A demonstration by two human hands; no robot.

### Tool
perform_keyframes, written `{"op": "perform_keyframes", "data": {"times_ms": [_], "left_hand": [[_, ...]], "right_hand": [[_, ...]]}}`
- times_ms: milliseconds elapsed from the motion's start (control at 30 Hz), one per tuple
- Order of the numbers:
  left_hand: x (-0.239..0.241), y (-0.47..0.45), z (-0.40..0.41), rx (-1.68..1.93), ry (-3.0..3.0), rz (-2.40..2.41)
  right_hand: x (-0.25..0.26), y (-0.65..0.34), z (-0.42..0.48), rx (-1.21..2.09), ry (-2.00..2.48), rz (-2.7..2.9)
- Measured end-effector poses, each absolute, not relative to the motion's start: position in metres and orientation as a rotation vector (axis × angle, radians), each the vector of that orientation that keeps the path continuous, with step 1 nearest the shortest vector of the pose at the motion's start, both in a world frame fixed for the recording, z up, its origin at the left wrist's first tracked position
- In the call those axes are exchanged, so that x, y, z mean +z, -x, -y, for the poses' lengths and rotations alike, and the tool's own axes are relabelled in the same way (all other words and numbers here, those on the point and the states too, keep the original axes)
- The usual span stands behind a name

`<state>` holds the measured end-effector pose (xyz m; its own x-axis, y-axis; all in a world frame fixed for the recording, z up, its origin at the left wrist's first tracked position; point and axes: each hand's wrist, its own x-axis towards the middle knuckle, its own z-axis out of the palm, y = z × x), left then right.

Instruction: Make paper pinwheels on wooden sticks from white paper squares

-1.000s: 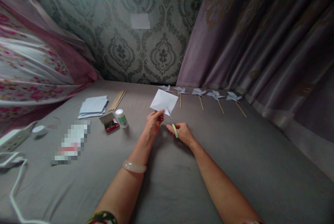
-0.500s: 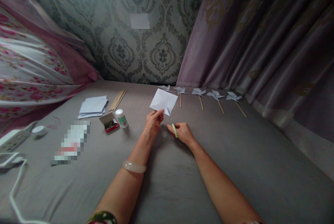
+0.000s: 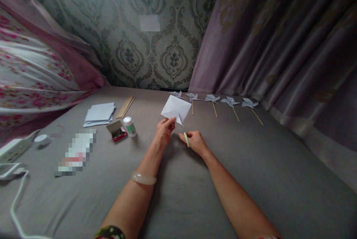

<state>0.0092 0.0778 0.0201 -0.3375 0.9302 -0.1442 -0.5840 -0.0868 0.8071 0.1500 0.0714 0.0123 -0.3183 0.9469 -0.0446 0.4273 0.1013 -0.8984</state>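
Observation:
A square of white paper (image 3: 176, 106) is held up by its near corner in my left hand (image 3: 165, 130), thumb and fingers pinched on it. My right hand (image 3: 196, 141) is closed round the pale green handles of a pair of scissors (image 3: 186, 139). The blades reach into the paper's near corner, just right of my left fingertips. How far they are open is too small to tell. Behind the paper, several white paper pinwheels (image 3: 230, 102) on wooden sticks lie in a row; the leftmost is partly hidden by the paper.
On the left of the grey cloth (image 3: 251, 179) lie a stack of white paper (image 3: 99, 113), wooden sticks (image 3: 125, 107), an open small box (image 3: 118, 133), a white bottle (image 3: 130, 126) and a blurred packet (image 3: 76, 152). A power strip (image 3: 15, 151) with a white cable sits farther left.
The paper has shifted and turned very slightly to the right at the scissors. Both hands stay almost in the same place.

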Motion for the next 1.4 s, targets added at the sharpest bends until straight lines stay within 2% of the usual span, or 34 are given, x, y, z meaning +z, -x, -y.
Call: {"op": "perform_keyframes", "data": {"times_ms": [1400], "left_hand": [[0.0159, -0.0096, -0.0769, 1.666, -0.532, -0.941]], "right_hand": [[0.0083, -0.1517, -0.0734, 1.103, 1.371, 1.837]]}}
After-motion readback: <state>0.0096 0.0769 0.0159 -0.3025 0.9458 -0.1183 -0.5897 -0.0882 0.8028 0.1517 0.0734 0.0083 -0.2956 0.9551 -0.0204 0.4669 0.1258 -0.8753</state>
